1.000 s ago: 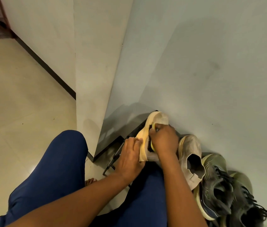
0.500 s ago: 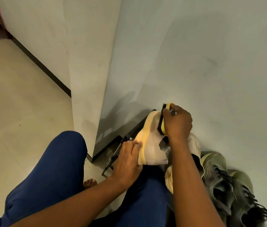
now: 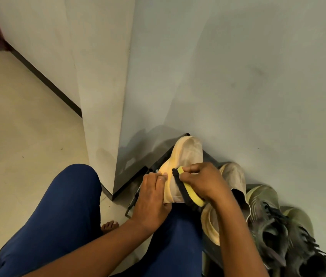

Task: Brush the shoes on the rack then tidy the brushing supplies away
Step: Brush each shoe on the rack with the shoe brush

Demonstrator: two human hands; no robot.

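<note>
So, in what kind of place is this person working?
Probably a home hallway corner: tiled floor, plain wall, and a low shoe rack holding sneakers.

A grey wall (image 3: pixel 238 76) closes off the space right behind the black rack (image 3: pixel 159 156), and a pillar (image 3: pixel 102 96) blocks its left end. Shoes (image 3: pixel 268 222) crowd the right side, touching one another. Open floor (image 3: pixel 18 126) lies to the left.
</note>
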